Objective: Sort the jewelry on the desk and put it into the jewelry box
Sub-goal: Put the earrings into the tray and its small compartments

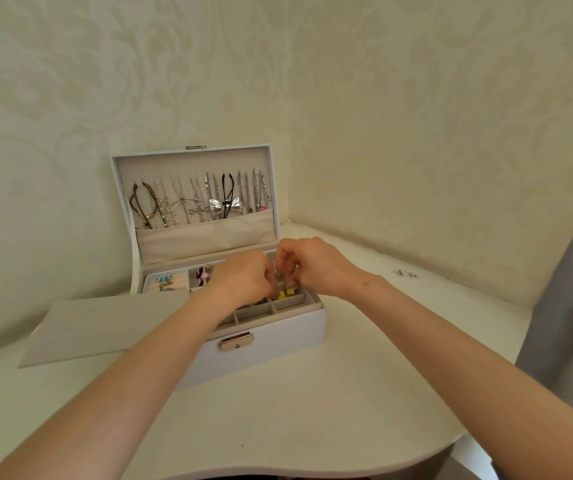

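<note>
1. Over the right rear compartments of the jewelry box (271, 344), in the head view, your hands meet. The right hand (312, 268) pinches a small pale piece (280, 276) in curled fingertips. The left hand (243, 280) curls toward the same spot, but I cannot tell whether it grips anything.
2. The piece is too small to name. It hangs just above the yellow pieces (286, 292) lying in one compartment.
3. To do this step well, I judge you should lower the piece straight into one cell. Keep it low so it cannot bounce over the thin dividers, and let go only once it rests on the lining.
4. Keep your wrists off the front rim, so the box does not slide on the smooth desk (312, 427).
5. The box stands toward the desk's back left, its lid (195, 161) upright near the wall. More small jewelry (404, 273) lies near the back right edge, well apart.
6. The box looks covered in pale grained leatherette, with a shiny metal clasp (237, 342). The lining looks soft and beige.
7. The necklaces (208, 199) hanging in the lid are thin chains and dark cords, likely to tangle. A flat pale panel (105, 323) lies left of the box.
</note>
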Tool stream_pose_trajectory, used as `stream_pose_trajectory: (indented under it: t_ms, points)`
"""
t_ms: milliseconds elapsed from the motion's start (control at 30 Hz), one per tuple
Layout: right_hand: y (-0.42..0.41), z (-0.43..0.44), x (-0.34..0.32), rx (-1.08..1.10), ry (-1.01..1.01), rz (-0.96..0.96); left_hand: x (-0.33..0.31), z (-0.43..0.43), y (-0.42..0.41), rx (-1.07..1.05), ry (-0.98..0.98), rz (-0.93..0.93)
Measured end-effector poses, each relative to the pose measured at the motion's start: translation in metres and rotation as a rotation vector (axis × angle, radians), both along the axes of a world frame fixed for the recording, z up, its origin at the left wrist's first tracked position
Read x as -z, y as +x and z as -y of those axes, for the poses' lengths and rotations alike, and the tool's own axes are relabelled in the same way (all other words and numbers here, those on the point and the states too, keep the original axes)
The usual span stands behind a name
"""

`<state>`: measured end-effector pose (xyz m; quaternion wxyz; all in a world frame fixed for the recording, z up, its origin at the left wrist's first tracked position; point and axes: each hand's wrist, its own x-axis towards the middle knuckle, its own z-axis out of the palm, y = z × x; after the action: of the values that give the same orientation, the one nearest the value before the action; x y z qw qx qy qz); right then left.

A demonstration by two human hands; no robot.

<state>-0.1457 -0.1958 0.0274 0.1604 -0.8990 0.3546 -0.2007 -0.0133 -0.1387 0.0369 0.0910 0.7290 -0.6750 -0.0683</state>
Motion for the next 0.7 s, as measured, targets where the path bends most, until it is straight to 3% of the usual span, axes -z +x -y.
stream_pose_trajectory:
  t_ms: [133, 267, 400, 600, 700]
  points:
    - [0.002, -0.003, 0.004, 0.047, -0.021, 0.011, 0.003, 0.000, -0.005, -0.067, 0.004, 0.034]
    - [0.005, -0.006, 0.005, 0.071, -0.244, -0.117, 0.006, 0.000, -0.007, -0.085, -0.034, 0.082]
    - [0.004, -0.010, 0.008, 0.099, -0.299, -0.135, 0.009, 0.000, -0.007, -0.093, -0.083, 0.052]
    - [-0.001, -0.006, 0.009, 0.110, -0.209, -0.105, 0.009, 0.001, -0.005, -0.083, -0.089, -0.029]
    - [-0.010, -0.002, 0.004, 0.133, -0.065, 0.055, 0.006, 0.002, -0.003, -0.088, -0.193, -0.070]
